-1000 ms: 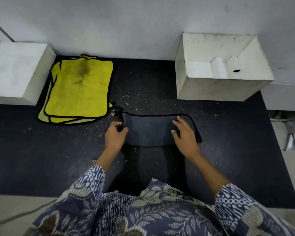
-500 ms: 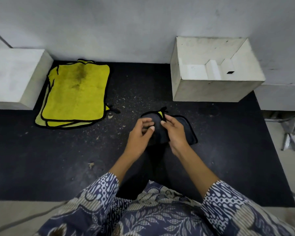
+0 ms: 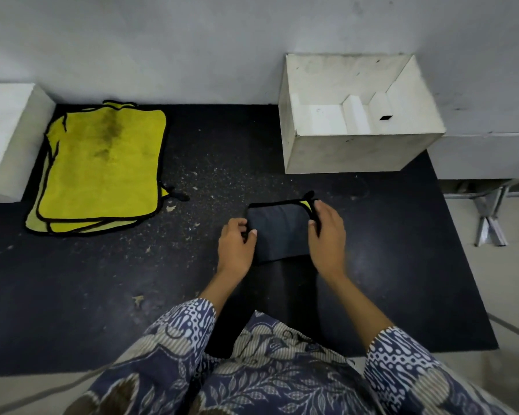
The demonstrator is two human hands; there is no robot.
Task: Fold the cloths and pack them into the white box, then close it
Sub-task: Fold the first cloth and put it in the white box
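Note:
A small folded cloth [image 3: 279,230], dark grey outside with a yellow corner showing at its top right, lies on the black mat [image 3: 387,250]. My left hand [image 3: 235,245] pinches its left edge and my right hand [image 3: 327,235] grips its right edge. The open white box [image 3: 351,154] stands beyond it at the back right against the wall, with white card inserts inside. A stack of flat yellow cloths [image 3: 102,169] with black trim lies at the back left.
A white block [image 3: 9,139] stands at the far left beside the yellow stack. A grey wall runs along the back. Metal legs [image 3: 489,217] stand on the pale floor to the right of the mat. Crumbs are scattered over the mat.
The long dark cloth strip was folded in half sideways into a small rectangle. My hands came together over it, then moved apart to its left and right edges.

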